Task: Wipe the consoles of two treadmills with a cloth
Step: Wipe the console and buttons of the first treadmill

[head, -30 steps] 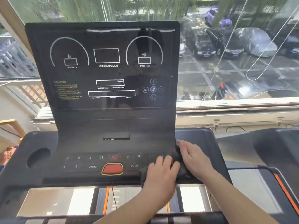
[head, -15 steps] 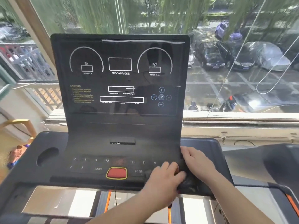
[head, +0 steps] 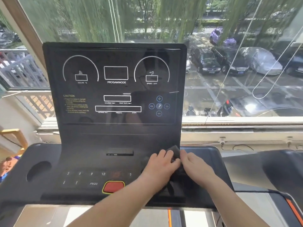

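A black treadmill console stands upright in front of me, with white dial outlines on its dark screen. Below it lies a flat button panel with a red stop button. A dark cloth lies on the right part of that panel, just under the screen's lower right corner. My left hand presses on the cloth's left side. My right hand holds its right side. Most of the cloth is hidden under both hands. A second treadmill's dark console shows at the right edge.
A round cup recess sits in the panel's left wing. A large window behind the console looks onto parked cars. A white sill runs under the window. A yellow frame stands at the far left.
Both hands have slid the cloth up the panel from its front right edge toward the screen's base. The camera has tilted up, so the console sits lower in view.
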